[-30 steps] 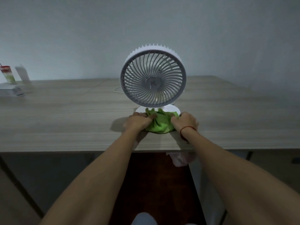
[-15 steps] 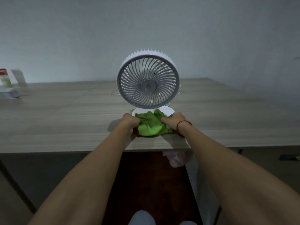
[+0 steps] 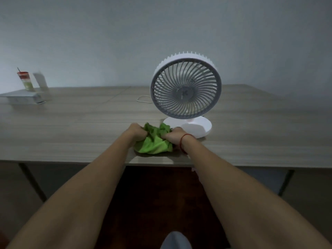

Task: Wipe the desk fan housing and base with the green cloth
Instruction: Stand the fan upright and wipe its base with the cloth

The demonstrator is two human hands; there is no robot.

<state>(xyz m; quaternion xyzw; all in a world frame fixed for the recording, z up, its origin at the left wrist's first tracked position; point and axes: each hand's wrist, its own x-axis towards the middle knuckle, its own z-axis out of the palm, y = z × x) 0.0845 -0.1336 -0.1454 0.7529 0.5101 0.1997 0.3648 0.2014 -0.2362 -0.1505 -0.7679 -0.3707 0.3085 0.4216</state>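
A white desk fan (image 3: 186, 90) with a grey round grille stands upright on the wooden desk, on a white oval base (image 3: 195, 127). A bunched green cloth (image 3: 153, 143) lies on the desk just left of and in front of the base, apart from it. My left hand (image 3: 135, 132) grips the cloth's left side. My right hand (image 3: 175, 138), with a red thread around the wrist, grips its right side, close to the base's near edge.
The desk's front edge (image 3: 71, 160) runs just below the cloth. A white cable (image 3: 142, 98) loops behind the fan. At the far left stand a striped cup (image 3: 26, 80) and a flat white box (image 3: 21, 98). A wall rises right behind the desk.
Both hands pulled the cloth off the fan base toward the desk's front edge. The view shifted left, so the fan now sits right of centre.
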